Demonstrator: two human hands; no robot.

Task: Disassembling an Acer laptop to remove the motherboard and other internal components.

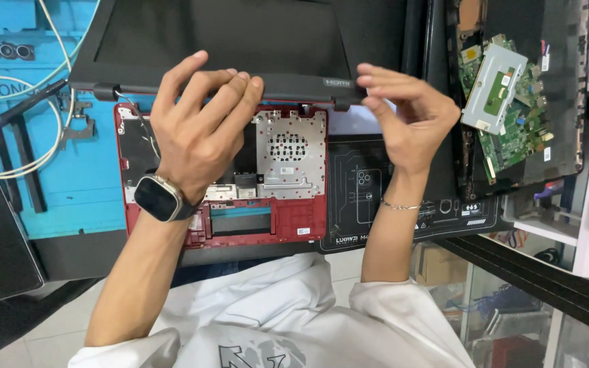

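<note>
Left hand (195, 133) fingers gripping black laptop screen panel's (226, 41) near edge over red plastic laptop base (294, 218); right hand (410, 116) hovering, fingers loose, holding nothing.

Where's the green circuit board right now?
In the head view, the green circuit board lies upper right, inside an opened black laptop shell, just right of the right hand.

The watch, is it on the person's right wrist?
No, the watch sits on the left wrist, while the right wrist carries only a thin bracelet.
</note>
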